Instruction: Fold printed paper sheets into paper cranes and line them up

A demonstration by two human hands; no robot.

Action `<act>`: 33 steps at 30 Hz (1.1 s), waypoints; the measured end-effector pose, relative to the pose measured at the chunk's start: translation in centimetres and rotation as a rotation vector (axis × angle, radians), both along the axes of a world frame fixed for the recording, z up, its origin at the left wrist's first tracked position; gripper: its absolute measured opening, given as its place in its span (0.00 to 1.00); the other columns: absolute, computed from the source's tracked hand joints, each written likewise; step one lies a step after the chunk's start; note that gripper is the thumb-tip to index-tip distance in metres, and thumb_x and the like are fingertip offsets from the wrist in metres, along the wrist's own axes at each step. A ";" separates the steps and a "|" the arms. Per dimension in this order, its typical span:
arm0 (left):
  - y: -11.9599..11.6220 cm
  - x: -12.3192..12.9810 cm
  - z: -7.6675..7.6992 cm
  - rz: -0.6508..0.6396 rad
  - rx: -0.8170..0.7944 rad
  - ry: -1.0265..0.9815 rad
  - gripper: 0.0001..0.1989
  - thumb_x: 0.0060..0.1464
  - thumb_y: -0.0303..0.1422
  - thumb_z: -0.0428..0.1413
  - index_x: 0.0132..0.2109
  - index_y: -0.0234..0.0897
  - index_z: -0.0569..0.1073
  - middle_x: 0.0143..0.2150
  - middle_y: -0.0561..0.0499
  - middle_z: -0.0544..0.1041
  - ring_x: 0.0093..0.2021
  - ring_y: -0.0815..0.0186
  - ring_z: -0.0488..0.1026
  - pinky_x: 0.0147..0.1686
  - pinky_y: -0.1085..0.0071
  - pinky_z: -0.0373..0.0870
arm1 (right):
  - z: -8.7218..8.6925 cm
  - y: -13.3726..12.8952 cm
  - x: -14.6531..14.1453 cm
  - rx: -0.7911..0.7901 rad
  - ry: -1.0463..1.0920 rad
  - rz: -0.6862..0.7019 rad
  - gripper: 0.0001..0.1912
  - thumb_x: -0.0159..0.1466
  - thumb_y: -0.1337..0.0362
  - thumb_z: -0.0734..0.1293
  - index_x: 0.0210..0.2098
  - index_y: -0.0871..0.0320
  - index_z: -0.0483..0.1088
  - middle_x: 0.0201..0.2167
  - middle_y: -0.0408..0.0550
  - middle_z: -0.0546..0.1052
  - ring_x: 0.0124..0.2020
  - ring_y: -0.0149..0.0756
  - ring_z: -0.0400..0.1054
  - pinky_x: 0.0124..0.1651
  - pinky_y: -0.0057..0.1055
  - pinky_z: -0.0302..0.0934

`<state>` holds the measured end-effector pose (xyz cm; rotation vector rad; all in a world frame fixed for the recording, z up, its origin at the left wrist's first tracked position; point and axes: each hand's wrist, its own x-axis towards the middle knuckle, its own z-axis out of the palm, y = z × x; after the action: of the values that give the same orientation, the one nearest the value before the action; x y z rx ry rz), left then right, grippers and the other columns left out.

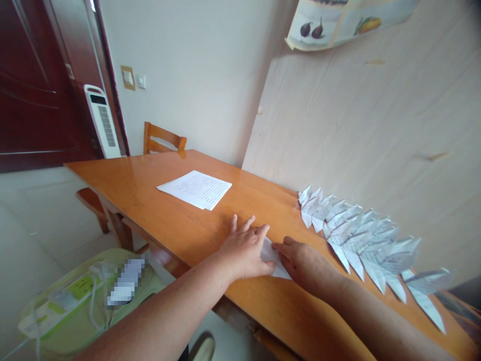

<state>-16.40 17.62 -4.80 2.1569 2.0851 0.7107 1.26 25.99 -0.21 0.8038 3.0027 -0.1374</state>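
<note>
A piece of white paper with a folded, pointed shape lies on the wooden table, partly hidden under both hands. My left hand rests over its left side with fingers spread and the thumb on the paper. From the right, my right hand presses on the same paper with its fingers curled and the fingertips at the paper's edge. Whether it pinches the paper or only pushes down on it is partly hidden. To the right stand several folded paper pieces with pointed tips, set in rows.
A stack of printed sheets lies farther back on the table. At lower left, a green stool holds a power strip and cables. A wooden chair and a white tower unit stand behind. A board borders the right side.
</note>
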 end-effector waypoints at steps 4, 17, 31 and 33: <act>0.1 0.0 -0.1 0.003 -0.012 -0.007 0.43 0.50 0.52 0.56 0.68 0.41 0.55 0.64 0.41 0.69 0.73 0.45 0.43 0.67 0.34 0.26 | -0.1 0.4 -0.8 0.019 -0.036 -0.011 0.14 0.70 0.68 0.58 0.46 0.56 0.75 0.37 0.49 0.74 0.35 0.34 0.72 0.37 0.26 0.59; -0.2 0.1 0.5 -0.052 -0.017 -0.016 0.43 0.52 0.49 0.55 0.71 0.42 0.50 0.67 0.45 0.66 0.73 0.47 0.42 0.67 0.36 0.26 | 0.3 1.1 -1.9 -0.001 -0.025 0.037 0.18 0.68 0.70 0.59 0.53 0.58 0.73 0.39 0.51 0.75 0.39 0.36 0.73 0.41 0.27 0.60; -0.4 0.0 1.0 -0.085 -0.056 0.017 0.32 0.53 0.50 0.56 0.64 0.49 0.65 0.61 0.51 0.73 0.73 0.44 0.42 0.65 0.33 0.21 | 0.8 0.6 1.8 -0.006 -0.011 0.060 0.18 0.66 0.71 0.59 0.49 0.54 0.75 0.37 0.48 0.74 0.37 0.35 0.72 0.40 0.29 0.60; -0.4 -0.1 1.0 -0.092 -0.048 0.028 0.28 0.54 0.50 0.57 0.60 0.49 0.69 0.59 0.51 0.74 0.73 0.44 0.43 0.65 0.32 0.21 | 0.8 0.3 2.4 0.000 -0.020 0.049 0.19 0.65 0.72 0.59 0.49 0.54 0.75 0.37 0.47 0.73 0.36 0.35 0.71 0.39 0.29 0.59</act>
<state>-16.46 17.25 -3.84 2.2329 1.9790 0.6182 3.70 26.32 0.58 0.7264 3.0010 -0.1281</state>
